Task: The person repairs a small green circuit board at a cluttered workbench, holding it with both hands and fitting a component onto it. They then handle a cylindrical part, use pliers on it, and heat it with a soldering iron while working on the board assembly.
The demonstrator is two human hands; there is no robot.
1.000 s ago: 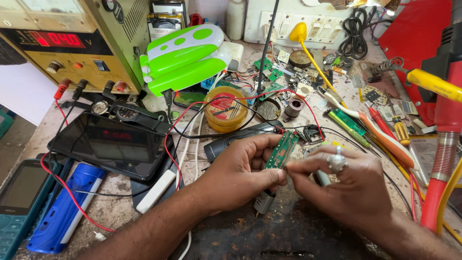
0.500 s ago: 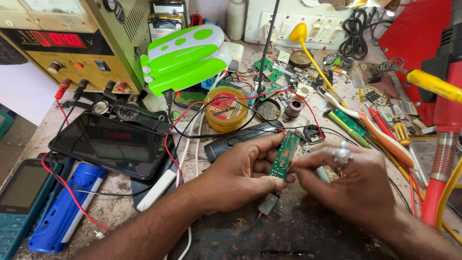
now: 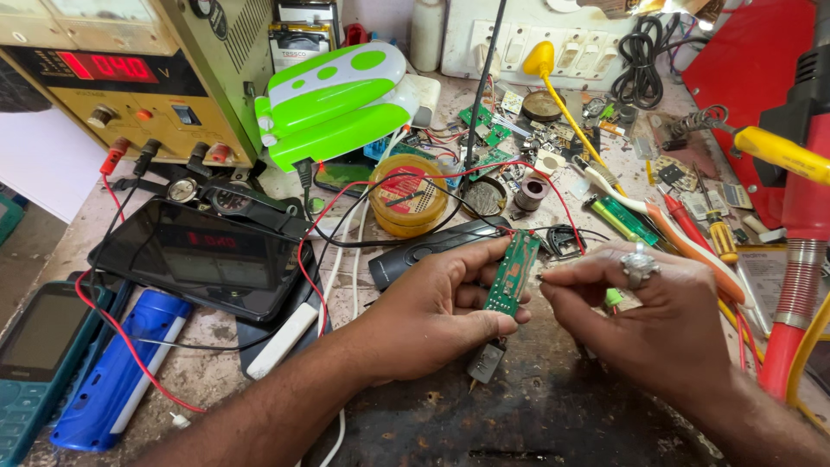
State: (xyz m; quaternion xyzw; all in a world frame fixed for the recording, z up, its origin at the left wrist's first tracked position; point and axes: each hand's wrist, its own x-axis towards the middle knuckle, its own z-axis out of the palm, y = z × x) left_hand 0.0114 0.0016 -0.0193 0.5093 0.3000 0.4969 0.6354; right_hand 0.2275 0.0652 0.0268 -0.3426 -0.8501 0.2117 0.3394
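Observation:
My left hand (image 3: 432,311) grips a long narrow green circuit board (image 3: 513,273), held upright on edge over the dark bench. A small grey part (image 3: 486,361) hangs from the board's lower end. My right hand (image 3: 653,324), with a silver ring on one finger, is just right of the board, thumb and forefinger pinched near its upper edge on something too small to make out. A red wire (image 3: 484,169) and a black wire run toward the board from the left.
A yellow power supply (image 3: 112,78) with a red display stands at the back left, a green-and-white lamp (image 3: 333,99) beside it. A black tablet (image 3: 203,255), blue torch (image 3: 121,372), keypad phone (image 3: 30,363), amber flux tin (image 3: 408,195), black remote (image 3: 432,251), tools and a red-handled iron (image 3: 795,285) lie around.
The board has been raised and tilted more upright in my left hand. My right hand shifted slightly right and now pinches near the board's top edge.

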